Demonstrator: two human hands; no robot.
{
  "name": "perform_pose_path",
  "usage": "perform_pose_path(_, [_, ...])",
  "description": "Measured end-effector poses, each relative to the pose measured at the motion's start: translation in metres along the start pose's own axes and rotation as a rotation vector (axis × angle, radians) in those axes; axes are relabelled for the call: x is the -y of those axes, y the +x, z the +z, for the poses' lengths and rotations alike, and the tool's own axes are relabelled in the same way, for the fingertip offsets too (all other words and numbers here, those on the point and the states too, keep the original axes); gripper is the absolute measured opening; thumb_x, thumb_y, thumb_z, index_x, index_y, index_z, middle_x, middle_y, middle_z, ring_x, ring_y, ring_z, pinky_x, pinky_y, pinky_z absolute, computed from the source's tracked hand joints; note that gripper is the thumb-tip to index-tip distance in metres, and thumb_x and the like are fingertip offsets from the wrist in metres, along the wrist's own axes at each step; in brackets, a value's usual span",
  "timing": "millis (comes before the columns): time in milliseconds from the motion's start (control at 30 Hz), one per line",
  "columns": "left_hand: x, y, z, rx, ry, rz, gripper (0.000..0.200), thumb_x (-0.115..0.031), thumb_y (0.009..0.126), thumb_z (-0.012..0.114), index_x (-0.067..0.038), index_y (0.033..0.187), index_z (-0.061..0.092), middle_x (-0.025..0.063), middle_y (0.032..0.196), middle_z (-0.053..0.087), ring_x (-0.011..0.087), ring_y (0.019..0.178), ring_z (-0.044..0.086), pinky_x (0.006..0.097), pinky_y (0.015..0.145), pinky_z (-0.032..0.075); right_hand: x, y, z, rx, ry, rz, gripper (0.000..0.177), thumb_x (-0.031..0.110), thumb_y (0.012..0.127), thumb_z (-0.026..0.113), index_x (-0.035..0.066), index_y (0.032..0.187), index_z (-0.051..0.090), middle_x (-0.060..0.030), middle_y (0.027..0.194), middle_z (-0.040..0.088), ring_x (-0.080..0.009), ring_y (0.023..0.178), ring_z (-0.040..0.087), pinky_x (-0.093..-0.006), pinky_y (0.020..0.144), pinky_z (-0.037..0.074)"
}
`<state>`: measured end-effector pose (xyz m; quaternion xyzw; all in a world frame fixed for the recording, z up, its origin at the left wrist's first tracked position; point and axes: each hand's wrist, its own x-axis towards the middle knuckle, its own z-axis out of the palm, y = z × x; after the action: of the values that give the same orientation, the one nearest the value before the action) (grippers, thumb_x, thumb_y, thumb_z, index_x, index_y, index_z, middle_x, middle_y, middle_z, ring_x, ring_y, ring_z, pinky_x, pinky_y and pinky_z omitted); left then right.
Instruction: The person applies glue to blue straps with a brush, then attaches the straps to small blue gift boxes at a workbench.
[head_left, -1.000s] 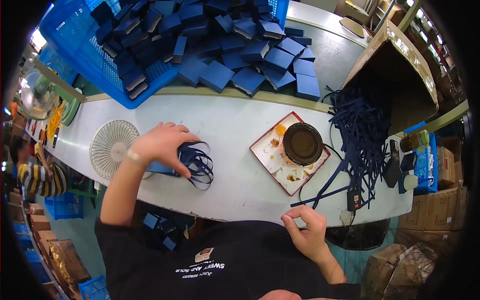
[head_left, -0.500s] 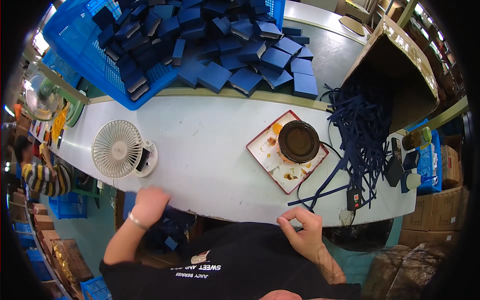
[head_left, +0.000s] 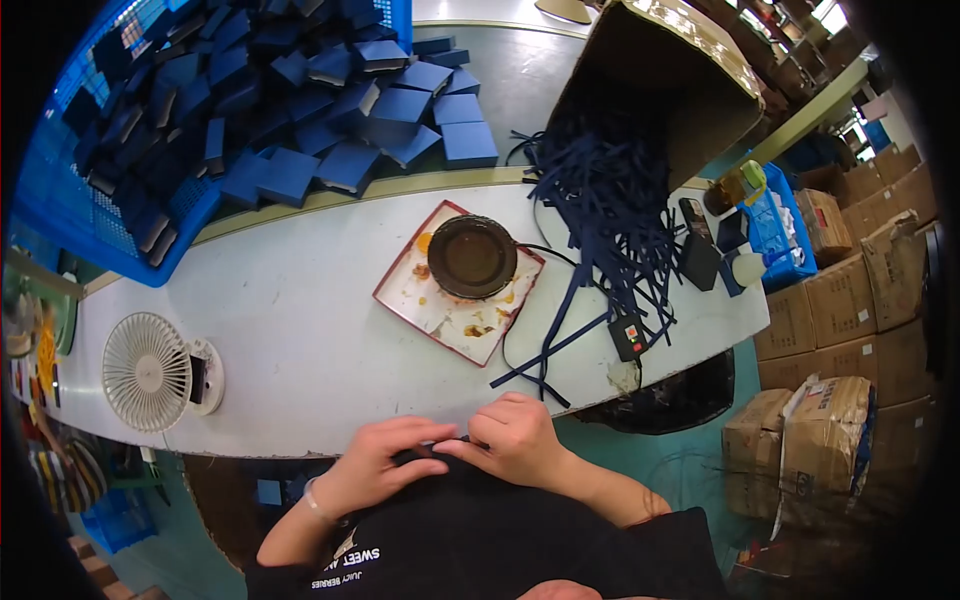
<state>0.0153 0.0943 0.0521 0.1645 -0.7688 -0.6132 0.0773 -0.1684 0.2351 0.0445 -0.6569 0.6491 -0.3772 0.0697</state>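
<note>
Spanning the middle of the view, the white bench (head_left: 300, 260) is crossed near its centre by a red-edged tray (head_left: 440, 318), set at a slant. Beyond and to the left of the tray, a blue basket (head_left: 85, 245) is heaped with small blue boxes (head_left: 288, 177), some of which are spilled out beside it. Beyond and to the right of the tray, an open cardboard box (head_left: 715, 140) is tipped on its side. Dark blue ribbons (head_left: 605, 215) are spread from its mouth over the bench, right of the tray, with a few loose ends trailed toward the near edge. Well to the left of the tray, a white fan (head_left: 148, 370) is stood. In front of the tray, by the near edge, the left hand (head_left: 385, 460) is held with thumb and fingers apart, its fingertips close to the right hand (head_left: 515, 435). The right hand is curled, thumb near forefinger; whether anything thin is clamped there cannot be told. On the tray a round dark pot (head_left: 472, 258) is placed. Right of the tray, a black switch box (head_left: 628, 338) is laid by the ribbons.
</note>
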Motion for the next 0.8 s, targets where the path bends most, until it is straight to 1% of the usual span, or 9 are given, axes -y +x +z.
perform_pose_path(67, [0.014, 0.019, 0.015, 0.095, 0.046, 0.049, 0.029, -0.016, 0.087, 0.080, -0.006, 0.114, 0.076, 0.0109, 0.090, 0.073, 0.0249, 0.077, 0.068, 0.0308, 0.068, 0.054, -0.005, -0.011, -0.001, -0.035, -0.060, 0.016, 0.038, 0.026, 0.076, 0.086, 0.011, 0.063, 0.053, -0.0024, 0.056, 0.051, -0.0236, 0.051, 0.053, -0.0343, 0.054, 0.043])
perform_pose_path(167, [0.013, 0.028, 0.029, 0.066, 0.147, 0.064, 0.022, -0.013, 0.082, 0.084, -0.006, 0.103, 0.080, 0.0074, 0.082, 0.075, 0.0188, 0.070, 0.067, 0.0297, 0.064, 0.053, -0.009, -0.025, -0.004, -0.036, -0.155, 0.089, 0.036, 0.026, 0.077, 0.084, 0.011, 0.064, 0.054, -0.0028, 0.059, 0.052, -0.0237, 0.053, 0.054, -0.0344, 0.055, 0.044])
perform_pose_path(267, [0.039, 0.028, 0.047, -0.092, 0.243, 0.247, 0.026, -0.017, 0.077, 0.088, -0.006, 0.100, 0.080, 0.0066, 0.078, 0.073, 0.0169, 0.064, 0.066, 0.0291, 0.058, 0.050, -0.015, -0.038, 0.003, -0.020, -0.190, 0.115, 0.035, 0.027, 0.078, 0.083, 0.011, 0.065, 0.055, -0.0029, 0.061, 0.053, -0.0241, 0.054, 0.055, -0.0347, 0.057, 0.045])
perform_pose_path(300, [0.044, 0.028, 0.050, -0.146, 0.197, 0.238, 0.025, -0.023, 0.076, 0.088, -0.010, 0.096, 0.081, 0.0062, 0.073, 0.071, 0.0200, 0.061, 0.064, 0.0306, 0.056, 0.050, -0.017, -0.040, 0.004, -0.009, -0.197, 0.121, 0.034, 0.027, 0.078, 0.083, 0.011, 0.066, 0.055, -0.0028, 0.062, 0.053, -0.0242, 0.055, 0.055, -0.0348, 0.057, 0.045])
perform_pose_path(433, [0.047, 0.027, 0.051, -0.136, 0.203, 0.136, 0.022, -0.022, 0.075, 0.089, -0.008, 0.090, 0.081, 0.0071, 0.071, 0.070, 0.0197, 0.059, 0.065, 0.0300, 0.055, 0.051, -0.026, -0.040, 0.006, 0.012, -0.173, 0.125, 0.031, 0.027, 0.079, 0.081, 0.010, 0.070, 0.057, -0.0039, 0.065, 0.054, -0.0244, 0.059, 0.056, -0.0345, 0.060, 0.045])
perform_pose_path(533, [0.046, 0.031, 0.058, -0.135, 0.120, 0.093, 0.021, -0.021, 0.076, 0.088, -0.008, 0.091, 0.081, 0.0079, 0.071, 0.070, 0.0201, 0.059, 0.065, 0.0302, 0.056, 0.051, -0.032, -0.044, 0.005, -0.009, -0.198, 0.076, 0.031, 0.026, 0.079, 0.081, 0.010, 0.071, 0.056, -0.0036, 0.069, 0.055, -0.0230, 0.060, 0.057, -0.0342, 0.061, 0.045])
perform_pose_path(667, [0.034, 0.040, 0.055, 0.092, 0.135, 0.154, 0.027, -0.014, 0.085, 0.081, -0.007, 0.111, 0.077, 0.0098, 0.078, 0.072, 0.0242, 0.067, 0.069, 0.0332, 0.066, 0.055, -0.032, -0.045, -0.004, -0.076, -0.237, 0.030, 0.029, 0.027, 0.078, 0.081, 0.009, 0.078, 0.058, -0.0023, 0.075, 0.059, -0.0203, 0.064, 0.061, -0.0325, 0.061, 0.046])
perform_pose_path(700, [0.033, 0.041, 0.054, 0.170, 0.122, 0.087, 0.031, -0.011, 0.087, 0.078, -0.006, 0.118, 0.074, 0.0108, 0.083, 0.074, 0.0256, 0.073, 0.070, 0.0333, 0.072, 0.056, -0.033, -0.042, -0.004, -0.103, -0.222, 0.037, 0.029, 0.027, 0.079, 0.080, 0.008, 0.080, 0.058, -0.0023, 0.074, 0.058, -0.0198, 0.064, 0.061, -0.0319, 0.062, 0.046])
perform_pose_path(800, [0.033, 0.041, 0.056, 0.121, 0.072, 0.038, 0.029, -0.012, 0.088, 0.078, -0.005, 0.116, 0.075, 0.0112, 0.085, 0.074, 0.0250, 0.073, 0.071, 0.0323, 0.070, 0.056, -0.035, -0.043, -0.002, -0.146, -0.215, 0.062, 0.029, 0.030, 0.080, 0.080, 0.008, 0.089, 0.064, -0.0025, 0.076, 0.061, -0.0198, 0.067, 0.064, -0.0314, 0.062, 0.048])
